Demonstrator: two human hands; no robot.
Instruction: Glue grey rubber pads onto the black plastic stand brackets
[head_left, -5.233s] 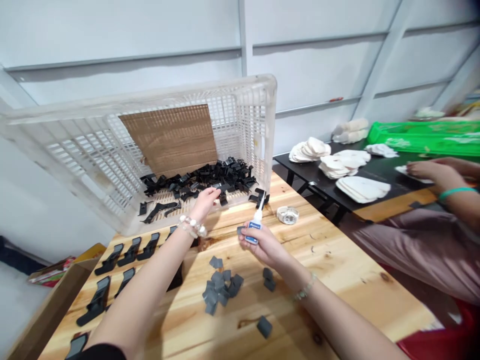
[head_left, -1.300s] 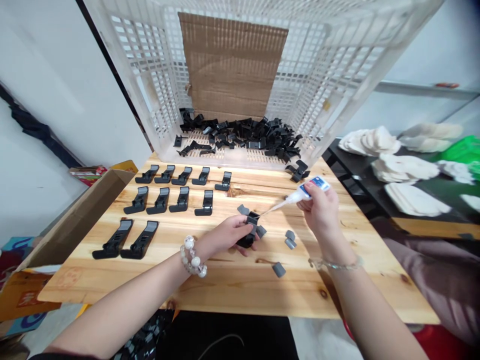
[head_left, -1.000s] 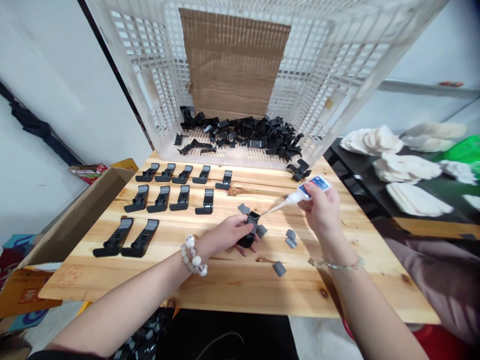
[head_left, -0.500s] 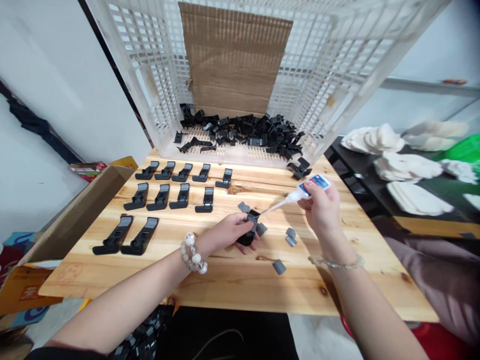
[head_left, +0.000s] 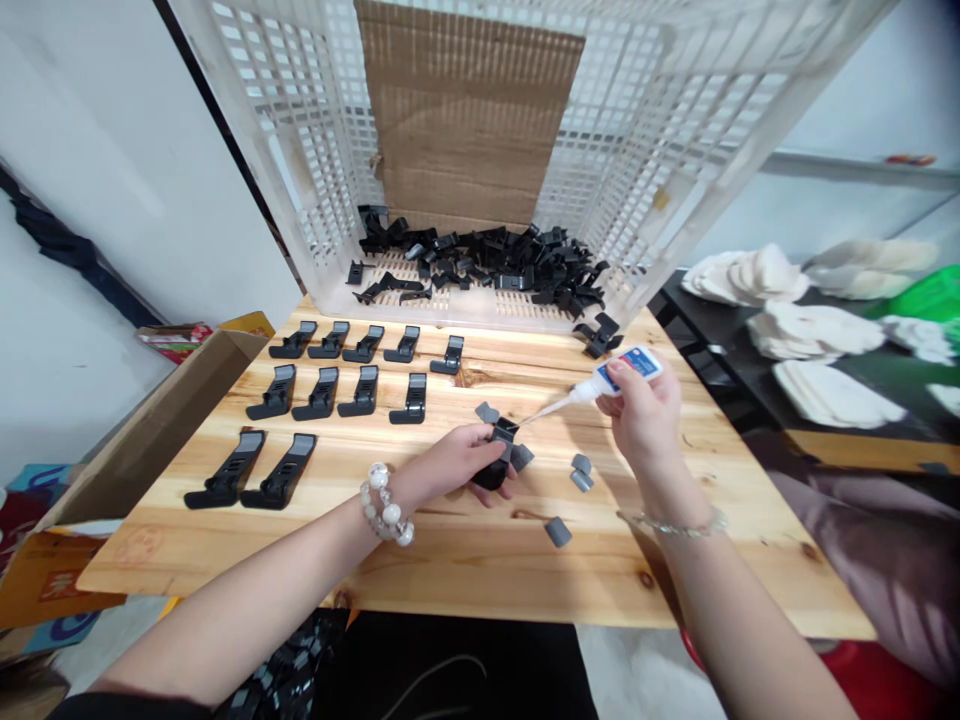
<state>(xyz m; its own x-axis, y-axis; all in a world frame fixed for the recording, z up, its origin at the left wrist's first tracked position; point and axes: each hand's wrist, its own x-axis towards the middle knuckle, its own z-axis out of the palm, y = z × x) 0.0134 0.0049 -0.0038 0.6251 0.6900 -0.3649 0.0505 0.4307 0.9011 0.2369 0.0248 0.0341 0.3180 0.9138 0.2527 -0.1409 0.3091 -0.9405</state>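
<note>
Right hand (head_left: 646,418) raised, bottle (head_left: 636,362) tilted, nozzle (head_left: 555,406) downward

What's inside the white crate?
A heap of black parts and, behind it, a cardboard sheet. The heap's lower pieces are buried; whatever the sheet covers can't be seen.

Free tabletop (head_left: 465,575) nearside — bottle (head_left: 606,379), crate (head_left: 457,311) beyond

The left hand (head_left: 466,462) is curled in a grip while the right hand (head_left: 646,415) pinches, apart from it.
</note>
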